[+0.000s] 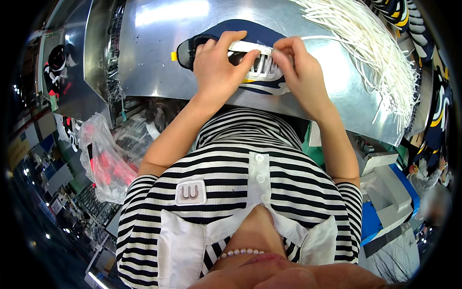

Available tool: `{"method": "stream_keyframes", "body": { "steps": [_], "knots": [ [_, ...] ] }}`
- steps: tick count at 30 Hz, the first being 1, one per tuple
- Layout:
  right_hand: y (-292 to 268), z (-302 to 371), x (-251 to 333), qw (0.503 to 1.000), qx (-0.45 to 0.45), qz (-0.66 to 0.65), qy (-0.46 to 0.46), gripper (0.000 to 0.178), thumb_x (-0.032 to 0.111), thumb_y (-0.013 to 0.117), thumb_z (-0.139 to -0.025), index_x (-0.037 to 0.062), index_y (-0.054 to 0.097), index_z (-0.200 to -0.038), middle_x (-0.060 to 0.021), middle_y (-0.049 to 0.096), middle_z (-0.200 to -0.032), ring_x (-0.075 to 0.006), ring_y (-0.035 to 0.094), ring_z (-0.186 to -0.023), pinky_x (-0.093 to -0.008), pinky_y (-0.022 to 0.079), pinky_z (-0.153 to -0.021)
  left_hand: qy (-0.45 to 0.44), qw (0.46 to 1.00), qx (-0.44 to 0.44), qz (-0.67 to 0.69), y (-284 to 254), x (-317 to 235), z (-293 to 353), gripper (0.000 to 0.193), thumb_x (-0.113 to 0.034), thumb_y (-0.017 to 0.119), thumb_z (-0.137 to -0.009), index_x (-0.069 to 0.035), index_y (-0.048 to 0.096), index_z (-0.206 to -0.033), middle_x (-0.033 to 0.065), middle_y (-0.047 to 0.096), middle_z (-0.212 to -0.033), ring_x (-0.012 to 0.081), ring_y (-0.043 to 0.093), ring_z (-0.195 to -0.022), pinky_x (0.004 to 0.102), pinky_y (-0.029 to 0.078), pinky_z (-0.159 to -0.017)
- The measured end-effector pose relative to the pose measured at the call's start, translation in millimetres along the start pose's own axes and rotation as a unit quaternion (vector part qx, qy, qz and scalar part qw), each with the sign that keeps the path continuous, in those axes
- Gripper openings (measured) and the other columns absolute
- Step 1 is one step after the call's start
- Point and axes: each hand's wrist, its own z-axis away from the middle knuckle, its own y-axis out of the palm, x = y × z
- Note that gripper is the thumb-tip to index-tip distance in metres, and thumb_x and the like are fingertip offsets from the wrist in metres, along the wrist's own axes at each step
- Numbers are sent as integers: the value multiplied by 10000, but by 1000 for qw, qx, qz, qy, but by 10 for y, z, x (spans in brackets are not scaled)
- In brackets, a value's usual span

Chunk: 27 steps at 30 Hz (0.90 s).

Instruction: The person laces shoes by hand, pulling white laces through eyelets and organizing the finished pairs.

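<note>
A navy sneaker (250, 30) with a dark lining, white and yellow trim and a yellow tab at its heel lies on the metal tabletop, toe to the right. My left hand (214, 67) grips it around the collar and tongue, with the thumb by the eyelets. White shoelace rows (263, 67) cross the shoe's opening. Over the front of the lacing, my right hand (304, 72) is closed, thumb and forefinger pinched at a white shoelace (317, 37). That strand runs right from the fingers toward the lace pile. The fingertips partly hide where it meets the shoe.
A large heap of loose white shoelaces (370, 53) covers the right of the metal table (149, 62). More navy, white and yellow shoe parts (435, 115) are at far right. A clear plastic bag (103, 159) hangs at left; a grey and blue box (390, 197) stands lower right.
</note>
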Motion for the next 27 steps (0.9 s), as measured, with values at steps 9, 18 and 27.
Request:
{"method": "stream_keyframes", "body": {
  "steps": [9,18,27],
  "knots": [
    [-93,-54,8,990,83,102,-46,151,147,649,-902,28,600,-981,-133,685,-766,-299,673,-704,-388,508,-620,44,999,-12,6,-28,2,26,368,-225,799,-787,-127,696,-1126,42,673,-863,205,566,-780,324,449,-743],
    [229,-183,57,959,115,246,-83,312,41,595,-830,-39,462,-1101,-194,678,-748,-371,688,-746,-465,539,-636,124,986,-9,109,12,91,84,278,-79,678,-836,-108,691,-1112,53,589,-651,228,516,-585,346,421,-640],
    [-41,-99,-204,997,-66,28,-16,229,248,615,-938,80,661,-1087,-104,716,-850,-274,698,-750,-361,527,-682,-66,950,78,294,-20,-104,-65,458,-84,751,-865,-28,551,-1273,92,708,-985,105,671,-846,219,535,-735]
  ]
}}
